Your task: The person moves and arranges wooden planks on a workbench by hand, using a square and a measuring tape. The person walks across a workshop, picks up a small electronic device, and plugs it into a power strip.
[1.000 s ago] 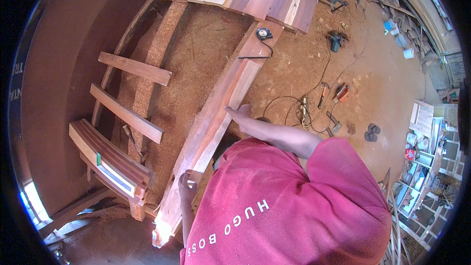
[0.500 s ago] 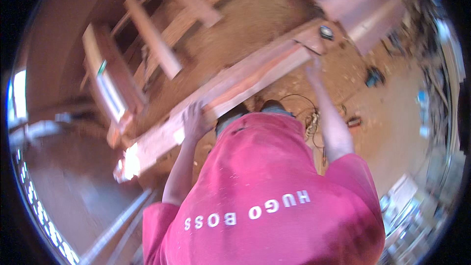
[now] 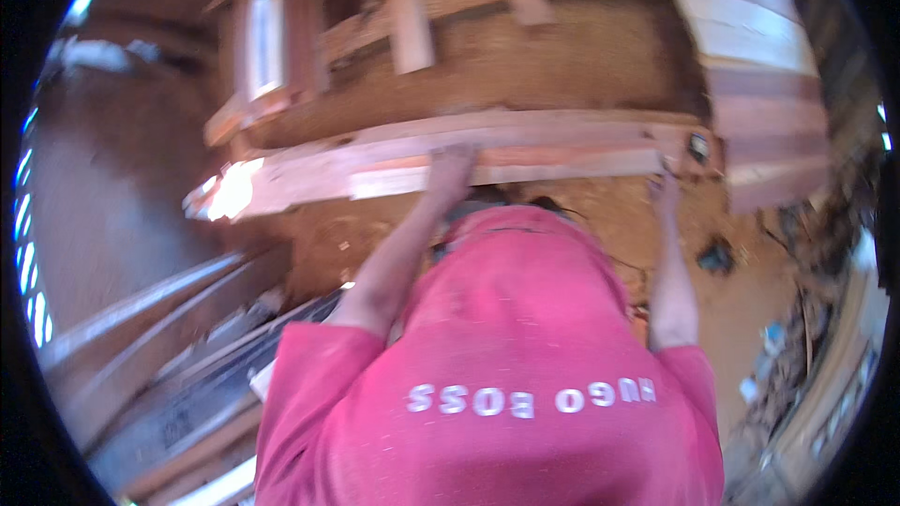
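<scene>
A long, wide plank (image 3: 309,169) lies across in front of me. On it rests a shorter reddish board (image 3: 553,164) with a pale near edge. My left hand (image 3: 452,173) lies over that board left of its middle, fingers stretched across the top, slightly blurred. At the board's right end is my right hand (image 3: 664,192), its fingers drawn together by the near edge. Whatever it pinches is too small and smeared to name. A small dark device with a pale face, like a tape measure (image 3: 698,147), sits on the plank's right end.
Several boards form a panel (image 3: 759,84) at the far right. Upright-looking planks (image 3: 408,14) lean over a beam beyond the dirt floor (image 3: 562,66). A dark teal tool (image 3: 715,256) lies on the ground at right. Stacked timber (image 3: 187,394) fills the lower left.
My view has turned, so the plank now runs nearly level across it. My left hand stays on the board; my right hand stays by its right end.
</scene>
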Demonstrator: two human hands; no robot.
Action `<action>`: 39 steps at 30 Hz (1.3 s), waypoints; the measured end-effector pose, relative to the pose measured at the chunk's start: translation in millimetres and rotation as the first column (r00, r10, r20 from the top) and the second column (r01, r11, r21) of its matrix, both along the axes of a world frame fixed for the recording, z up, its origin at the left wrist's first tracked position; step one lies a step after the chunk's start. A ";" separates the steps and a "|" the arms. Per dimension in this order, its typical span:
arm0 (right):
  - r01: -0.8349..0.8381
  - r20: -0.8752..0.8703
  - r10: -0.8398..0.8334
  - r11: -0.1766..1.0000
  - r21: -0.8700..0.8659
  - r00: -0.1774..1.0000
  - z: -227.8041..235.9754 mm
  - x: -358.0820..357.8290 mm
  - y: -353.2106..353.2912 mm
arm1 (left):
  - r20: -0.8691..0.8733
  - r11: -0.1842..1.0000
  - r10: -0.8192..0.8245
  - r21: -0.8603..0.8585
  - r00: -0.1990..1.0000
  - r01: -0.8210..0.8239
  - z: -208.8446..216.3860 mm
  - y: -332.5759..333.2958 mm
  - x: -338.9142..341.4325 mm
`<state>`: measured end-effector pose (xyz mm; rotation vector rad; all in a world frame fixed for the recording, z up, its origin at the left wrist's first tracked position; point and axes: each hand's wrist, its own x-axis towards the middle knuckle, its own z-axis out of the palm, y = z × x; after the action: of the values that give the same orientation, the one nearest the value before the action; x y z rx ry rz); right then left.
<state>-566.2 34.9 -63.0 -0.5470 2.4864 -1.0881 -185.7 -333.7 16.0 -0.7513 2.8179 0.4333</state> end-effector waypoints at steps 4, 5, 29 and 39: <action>-0.070 -0.209 0.121 0.969 0.236 0.970 30.2 7.1 -40.6 | 0.036 0.999 0.038 0.013 0.999 -0.038 2.2 1.6 3.9; -0.025 -0.186 0.063 0.979 0.203 0.980 31.7 7.6 -36.0 | 0.050 1.000 0.008 -0.004 0.999 -0.008 10.4 0.8 -1.1; 0.176 -0.277 -0.082 0.926 0.334 0.957 65.8 31.4 -48.2 | 0.079 0.992 -0.128 -0.004 0.989 0.128 16.2 -6.7 -14.6; 0.115 -0.190 -0.054 0.938 0.326 0.980 58.8 13.0 -44.1 | 0.141 0.993 -0.113 -0.023 0.983 0.118 5.5 -3.3 -15.9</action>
<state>-553.1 -9.1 -4.2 -0.4544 2.7940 -0.6407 -201.5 -337.0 21.5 -0.5953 2.7247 0.3050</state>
